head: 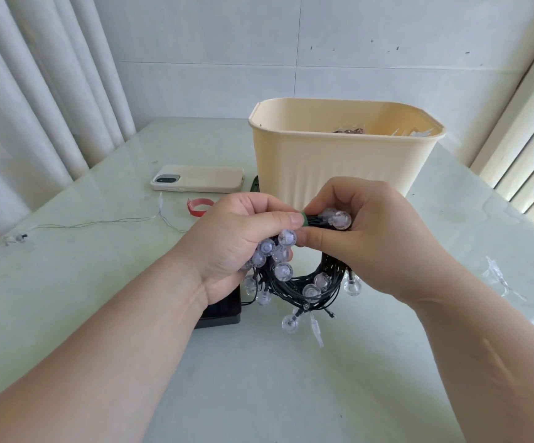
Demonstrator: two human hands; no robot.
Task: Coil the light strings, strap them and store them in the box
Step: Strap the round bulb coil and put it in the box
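Head view: left hand point(236, 241) and right hand point(364, 238) grip the light coil point(304, 284), half hiding its strap point(304, 219).

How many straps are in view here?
2. A green strap sits on the black light coil, pinched by the right hand while the left hand grips the coil; a red strap lies on the table by the phone. The box may hide more.

A home room: pale curtains point(35, 100), glass-topped table point(99, 282), a phone point(198, 182) lying there
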